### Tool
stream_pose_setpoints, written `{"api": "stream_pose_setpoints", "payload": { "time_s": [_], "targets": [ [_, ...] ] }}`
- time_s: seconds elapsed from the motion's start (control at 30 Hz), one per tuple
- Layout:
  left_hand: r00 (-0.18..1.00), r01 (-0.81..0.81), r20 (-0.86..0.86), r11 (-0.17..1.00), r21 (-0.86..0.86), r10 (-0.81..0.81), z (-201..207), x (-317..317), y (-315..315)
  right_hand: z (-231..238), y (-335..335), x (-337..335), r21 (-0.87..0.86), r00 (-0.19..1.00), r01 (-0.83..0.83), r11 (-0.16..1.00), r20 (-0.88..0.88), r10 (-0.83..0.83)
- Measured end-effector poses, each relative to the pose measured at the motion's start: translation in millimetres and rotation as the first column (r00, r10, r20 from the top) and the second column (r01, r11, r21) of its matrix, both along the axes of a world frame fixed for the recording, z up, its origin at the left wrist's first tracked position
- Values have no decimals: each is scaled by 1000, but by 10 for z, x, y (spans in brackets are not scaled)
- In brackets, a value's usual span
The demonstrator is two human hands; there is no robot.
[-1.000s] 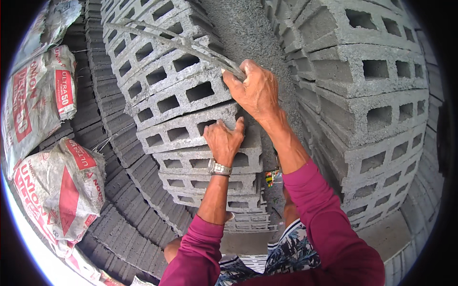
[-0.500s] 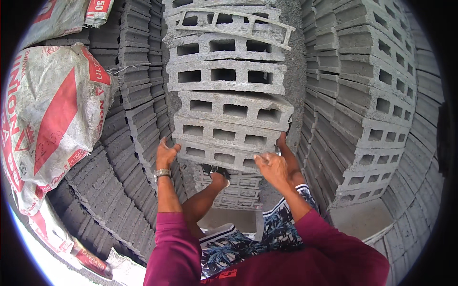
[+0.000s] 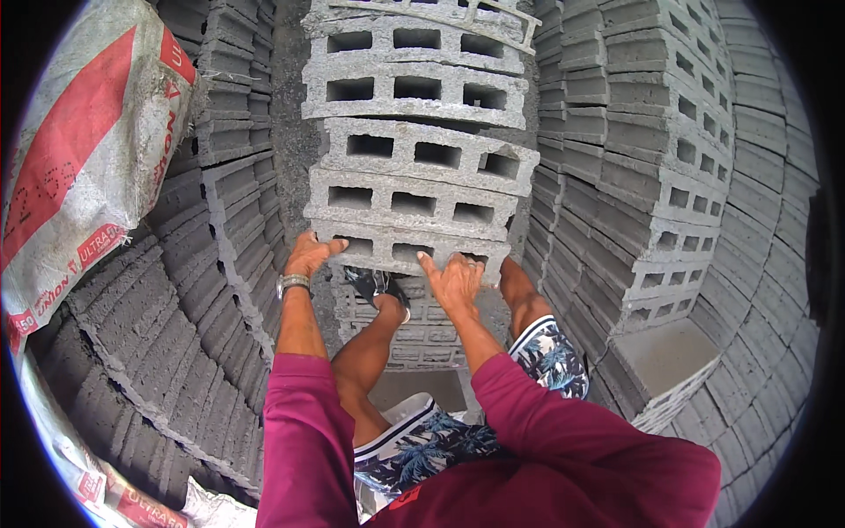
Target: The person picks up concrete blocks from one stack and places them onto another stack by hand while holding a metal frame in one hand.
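Half a second ago my right hand [image 3: 458,283] was out by the right end of the nearest hollow block [image 3: 382,252], fingers bunched; now it has moved inward, thumb at the middle hollow and fingers at the right one, gripping the web between. My left hand [image 3: 310,255], a metal watch [image 3: 293,282] at its wrist, has stayed at the block's left end and grips there, thumb across the face by the left hollow; its other fingertips are hidden. The block is the closest to me in a row running away between my hands and the upper edge of the view, lying against the next block [image 3: 380,201] with its three hollows facing up at me. The ladder-shaped grey strip [image 3: 532,33] that my right hand held a second ago now lies across the far blocks, partly cut off by the view's upper edge.

Rough grey ground [image 3: 295,114] shows along both sides of the row. More blocks [image 3: 422,330] lie lower down in front of me, near my dark shoe [image 3: 374,283]. To my right rises a high stack [image 3: 691,207] of the same blocks, with a flat grey slab [image 3: 664,352] at its near end. To my left are packed tiers of blocks [image 3: 167,343], a big white-and-red sack [image 3: 110,167] sitting over them, and further sacking [image 3: 145,503] at the lower left.
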State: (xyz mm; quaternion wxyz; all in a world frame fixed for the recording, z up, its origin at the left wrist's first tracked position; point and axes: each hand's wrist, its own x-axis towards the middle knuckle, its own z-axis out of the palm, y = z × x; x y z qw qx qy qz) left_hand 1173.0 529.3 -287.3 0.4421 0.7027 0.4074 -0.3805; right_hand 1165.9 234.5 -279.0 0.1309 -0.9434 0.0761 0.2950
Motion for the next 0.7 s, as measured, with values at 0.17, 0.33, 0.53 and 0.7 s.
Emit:
{"api": "stream_pose_setpoints", "payload": {
  "time_s": [0.17,0.33,0.53,0.7],
  "targets": [
    [997,-53,70,961,271,35,-220,-384,157,-126,272,-86,54,984,173,983,-46,-170],
    [992,-11,118,933,359,-34,271,-359,-400,-198,-170,-138,145,972,236,961,-20,-235],
    [987,114,22,787,606,-161,1431,-691,-1033,803,-811,-28,248,988,129,960,-118,-103],
    [957,-220,265,887,406,116,2820,-746,-1597,2014,-1254,180,334,994,34,942,-105,2]
  ]
}}
